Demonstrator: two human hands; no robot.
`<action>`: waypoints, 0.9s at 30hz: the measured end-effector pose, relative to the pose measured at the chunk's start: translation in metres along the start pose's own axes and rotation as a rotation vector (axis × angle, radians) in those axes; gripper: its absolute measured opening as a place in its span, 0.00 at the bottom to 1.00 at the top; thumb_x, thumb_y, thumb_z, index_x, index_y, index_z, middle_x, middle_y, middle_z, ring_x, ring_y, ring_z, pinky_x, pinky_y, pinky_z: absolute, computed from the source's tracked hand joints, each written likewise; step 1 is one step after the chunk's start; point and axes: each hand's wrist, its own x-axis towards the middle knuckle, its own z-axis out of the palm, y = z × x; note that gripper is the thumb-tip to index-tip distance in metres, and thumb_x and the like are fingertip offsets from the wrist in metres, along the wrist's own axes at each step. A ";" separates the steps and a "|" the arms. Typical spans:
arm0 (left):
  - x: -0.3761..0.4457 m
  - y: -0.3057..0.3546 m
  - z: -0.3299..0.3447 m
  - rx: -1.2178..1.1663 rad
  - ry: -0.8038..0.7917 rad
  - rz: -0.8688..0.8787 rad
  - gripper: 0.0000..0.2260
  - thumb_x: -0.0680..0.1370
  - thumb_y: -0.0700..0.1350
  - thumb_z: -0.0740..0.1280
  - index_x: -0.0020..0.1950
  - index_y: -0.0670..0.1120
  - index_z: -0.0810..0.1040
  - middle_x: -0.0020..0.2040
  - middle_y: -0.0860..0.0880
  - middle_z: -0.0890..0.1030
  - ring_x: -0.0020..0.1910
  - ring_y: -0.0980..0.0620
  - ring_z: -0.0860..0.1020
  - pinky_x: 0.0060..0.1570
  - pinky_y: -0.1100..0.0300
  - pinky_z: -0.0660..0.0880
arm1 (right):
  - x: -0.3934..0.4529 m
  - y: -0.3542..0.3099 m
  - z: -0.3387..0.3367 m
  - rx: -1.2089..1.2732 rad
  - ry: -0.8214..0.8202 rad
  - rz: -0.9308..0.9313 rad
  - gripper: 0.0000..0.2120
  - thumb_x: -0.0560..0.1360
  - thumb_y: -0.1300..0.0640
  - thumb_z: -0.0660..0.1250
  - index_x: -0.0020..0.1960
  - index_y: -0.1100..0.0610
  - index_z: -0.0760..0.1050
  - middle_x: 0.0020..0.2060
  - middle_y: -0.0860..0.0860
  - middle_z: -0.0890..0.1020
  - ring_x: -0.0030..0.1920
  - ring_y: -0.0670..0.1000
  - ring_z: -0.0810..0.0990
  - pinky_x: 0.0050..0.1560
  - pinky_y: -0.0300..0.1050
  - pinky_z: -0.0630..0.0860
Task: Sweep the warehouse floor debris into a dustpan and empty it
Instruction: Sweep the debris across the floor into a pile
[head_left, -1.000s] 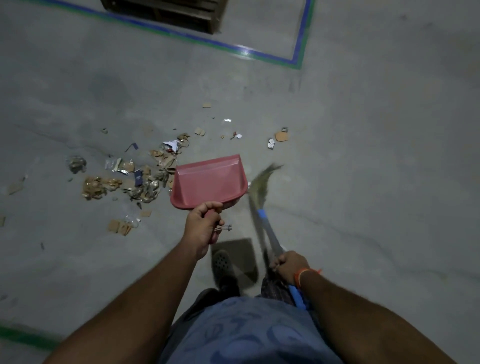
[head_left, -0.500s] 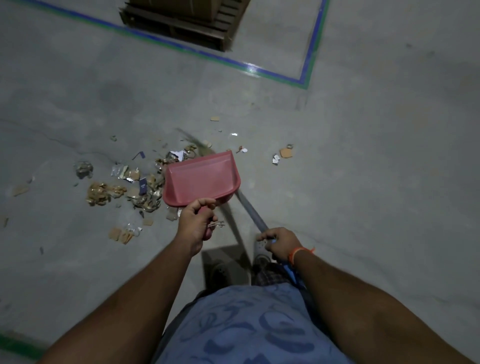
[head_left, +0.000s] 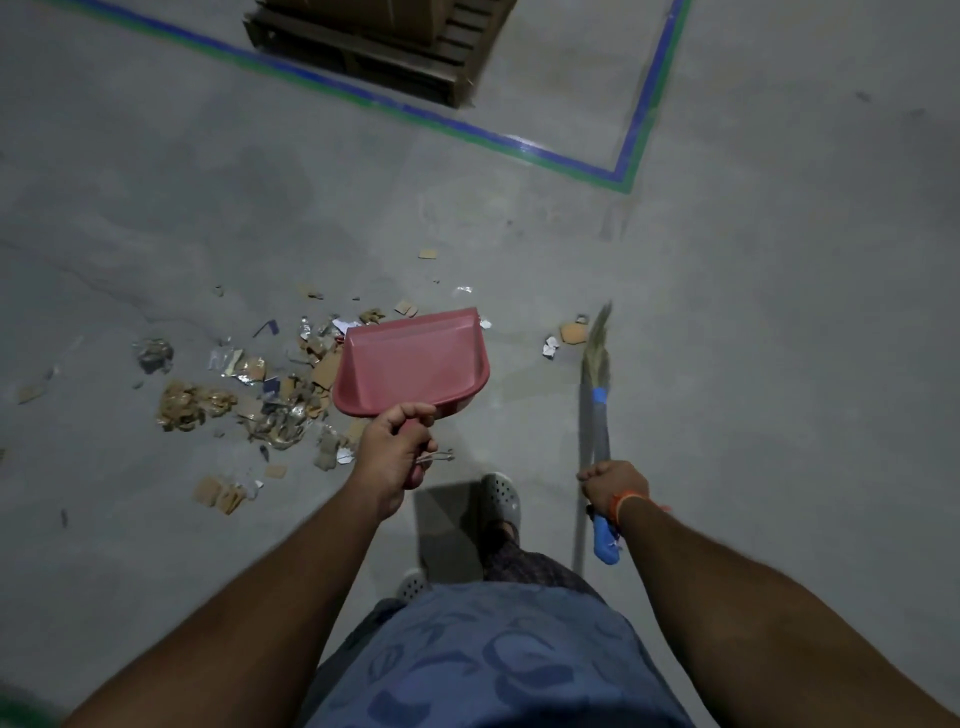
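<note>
So I'm standing on the concrete floor (head_left: 779, 364) with most of the debris pile (head_left: 260, 395) lying ahead and to my left, mostly cardboard bits and foil scraps, plus a few strays (head_left: 566, 335) off to the right near the broom tip. None of it is in the dustpan (head_left: 410, 364) yet as far as I can see, the inside looks bare.

My take on doing this bit well: gather the loose bits on the right into the main heap first, with short low strokes so the light foil doesn't flick away. Then set the dustpan's front lip flat on the floor right against the heap, no gap, or the thin cardboard slides under it. Right now the pan looks lifted off the floor, just beside the heap and partly covering its right edge from my view.

Pose-wise, both arms are reaching forward. My left hand (head_left: 395, 452) is wrapped tight round the dustpan handle, knuckles up, pan mouth pointing away from me. My right hand (head_left: 613, 486) is clenched on the broom (head_left: 597, 415) partway down the stick, blue end poking out behind my wrist, bristles angled forward out to the right, well apart from the main pile.
</note>
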 end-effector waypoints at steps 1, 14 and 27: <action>0.005 0.004 0.006 -0.004 0.008 0.000 0.12 0.78 0.31 0.61 0.50 0.45 0.80 0.35 0.42 0.76 0.26 0.52 0.67 0.23 0.68 0.58 | 0.009 -0.004 -0.003 -0.065 -0.031 -0.016 0.11 0.72 0.64 0.66 0.47 0.55 0.85 0.45 0.51 0.85 0.43 0.53 0.84 0.50 0.46 0.82; 0.033 0.030 0.026 -0.049 0.189 -0.021 0.11 0.79 0.31 0.61 0.54 0.43 0.79 0.33 0.42 0.75 0.26 0.52 0.66 0.22 0.67 0.59 | 0.043 -0.125 0.013 -0.510 -0.491 -0.570 0.22 0.69 0.67 0.61 0.53 0.48 0.85 0.51 0.54 0.84 0.40 0.52 0.81 0.37 0.33 0.73; 0.086 0.075 0.035 -0.135 0.202 0.044 0.11 0.79 0.29 0.60 0.52 0.40 0.79 0.38 0.41 0.74 0.22 0.55 0.70 0.19 0.69 0.61 | 0.099 -0.157 -0.012 -0.193 -0.178 -0.418 0.18 0.67 0.65 0.62 0.46 0.46 0.83 0.39 0.52 0.83 0.38 0.55 0.82 0.46 0.49 0.83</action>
